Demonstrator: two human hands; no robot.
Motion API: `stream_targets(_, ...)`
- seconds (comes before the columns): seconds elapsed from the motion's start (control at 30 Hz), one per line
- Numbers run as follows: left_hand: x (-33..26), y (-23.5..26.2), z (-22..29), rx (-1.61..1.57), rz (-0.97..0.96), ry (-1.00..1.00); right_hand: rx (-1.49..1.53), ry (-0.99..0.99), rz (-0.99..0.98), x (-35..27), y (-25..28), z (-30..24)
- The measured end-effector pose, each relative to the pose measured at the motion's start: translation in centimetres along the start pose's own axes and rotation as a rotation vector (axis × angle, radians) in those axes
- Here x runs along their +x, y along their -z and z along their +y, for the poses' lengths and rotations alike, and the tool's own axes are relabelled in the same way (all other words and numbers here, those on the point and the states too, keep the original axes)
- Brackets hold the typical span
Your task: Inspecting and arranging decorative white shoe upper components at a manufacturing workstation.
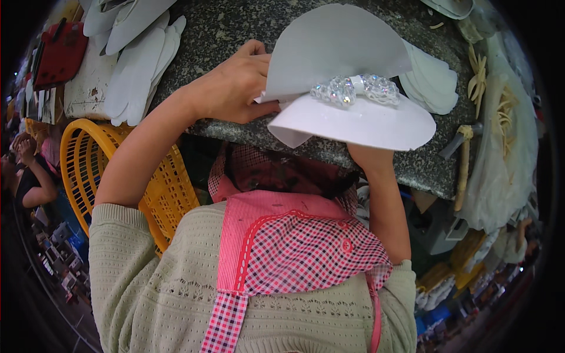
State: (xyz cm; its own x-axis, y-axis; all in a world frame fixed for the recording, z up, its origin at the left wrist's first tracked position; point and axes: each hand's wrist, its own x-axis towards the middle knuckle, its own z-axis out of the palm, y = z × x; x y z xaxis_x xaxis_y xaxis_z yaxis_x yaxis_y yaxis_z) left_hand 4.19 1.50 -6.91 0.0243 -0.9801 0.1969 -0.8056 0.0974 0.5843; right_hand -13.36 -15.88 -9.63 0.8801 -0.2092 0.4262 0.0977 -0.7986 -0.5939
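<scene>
A curved white sheet piece (329,47), with a sparkling clear-beaded bow (356,90) across it, is held up over the near edge of the speckled dark stone tabletop (223,29). It looks like part of a slipper, with a glossy white flap (353,120) below the bow. My left hand (238,85) is closed at its left edge, fingertips partly behind the white material. From below, my right hand (371,154) reaches in under the flap; its fingers are hidden. Stacked white sole-shaped sheets (432,82) lie just right of the piece.
More white sole-shaped sheets (144,65) are piled at the left. A yellow plastic basket (170,182) stands below them. On the right lie a wooden-handled hammer (465,147) and a clear plastic bag (494,182) with beige strips. A red object (62,53) sits far left.
</scene>
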Motion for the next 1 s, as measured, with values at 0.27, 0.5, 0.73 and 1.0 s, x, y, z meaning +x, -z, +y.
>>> stream_targets(0.27, 0.0, -0.6, 0.1, -0.042, 0.054, -0.022, -0.101, 0.093, 0.087, 0.6, -1.5, 0.6)
stream_targets(0.5, 0.9, 0.0, 0.8, -0.011, -0.093, 0.022, 0.07, 0.106, 0.106, 0.4, -2.2, 1.3)
stream_targets(0.73, 1.5, 0.2, 0.3, -0.102, -0.052, -0.032, 0.095, 0.048, 0.25, 2.3, -0.1, -0.8)
stream_targets(1.0, 2.4, 0.2, 1.0, 0.038, -0.111, 0.024, 0.21, -0.31, 0.04, 3.4, 1.2, 0.2)
